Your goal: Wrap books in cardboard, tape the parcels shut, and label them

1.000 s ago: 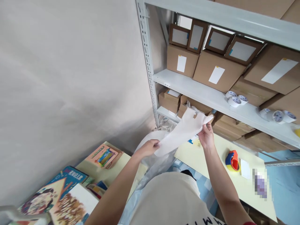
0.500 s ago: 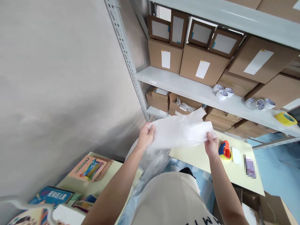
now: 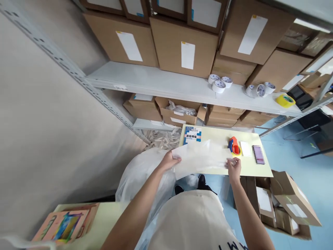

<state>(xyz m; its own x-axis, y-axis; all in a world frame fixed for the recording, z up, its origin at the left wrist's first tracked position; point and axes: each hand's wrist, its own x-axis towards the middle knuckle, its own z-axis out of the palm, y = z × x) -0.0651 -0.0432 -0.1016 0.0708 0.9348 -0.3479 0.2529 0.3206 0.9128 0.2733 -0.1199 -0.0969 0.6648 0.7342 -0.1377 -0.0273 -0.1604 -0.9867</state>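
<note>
A thin, translucent white plastic sheet (image 3: 201,156), maybe a flat bag, is stretched between my two hands above the pale yellow table (image 3: 251,170). My left hand (image 3: 168,161) pinches its left end, thumb on top. At the right end, my right hand (image 3: 234,166) grips it between thumb and fingers. Behind the sheet lies a blue-and-white book (image 3: 191,134), its lower part covered from view. To the right of the sheet sits a red-and-blue tape dispenser (image 3: 234,146), close beyond my right hand.
A white card (image 3: 246,149) and a blurred purple item (image 3: 258,154) lie at the table's right. Shelves ahead hold cartons (image 3: 184,48) and tape rolls (image 3: 219,86). A large plastic bag (image 3: 145,173) stands left. Opened cartons (image 3: 283,201) are on the floor; picture books (image 3: 65,224) lie lower left.
My view has swung right and down, bringing the book and more of the table into sight. Both hands still hold the sheet, which now hangs lower over the table.
</note>
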